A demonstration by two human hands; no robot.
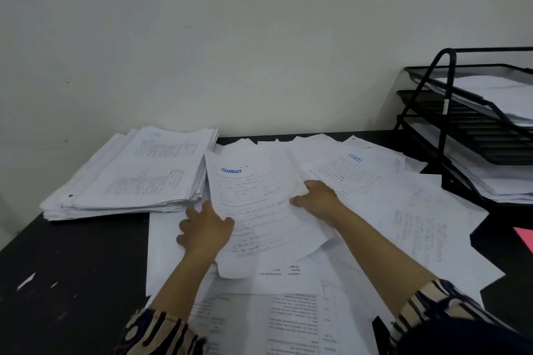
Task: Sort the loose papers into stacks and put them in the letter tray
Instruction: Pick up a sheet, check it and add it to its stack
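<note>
Where the black desk [72, 253] meets a plain pale wall [230, 37], a tall stack of papers [135, 176] sits at the far left corner, its sheets slightly fanned. Loose papers [418, 225] lie spread over the middle and right of the desk, overlapping one another, with printed text showing on most. At the far right corner stands a black wire letter tray [461, 130] with three tiers, and white sheets lie in each tier. A pink sheet [525, 236] shows at the right edge.

Both arms reach in from the near edge, wearing patterned sleeves [155, 331]. The left hand [204, 232] has its fingers spread, with the thumb lying on top of a small bundle of sheets [259, 210] and the fingers at its left edge. The right hand [320, 199] grips the bundle's right edge, thumb on top and fingers curled behind it. The bundle is raised a little above the loose papers near the middle of the desk, bowed between the two hands, and its top sheet bears a blue stamp reading APPROVED.
</note>
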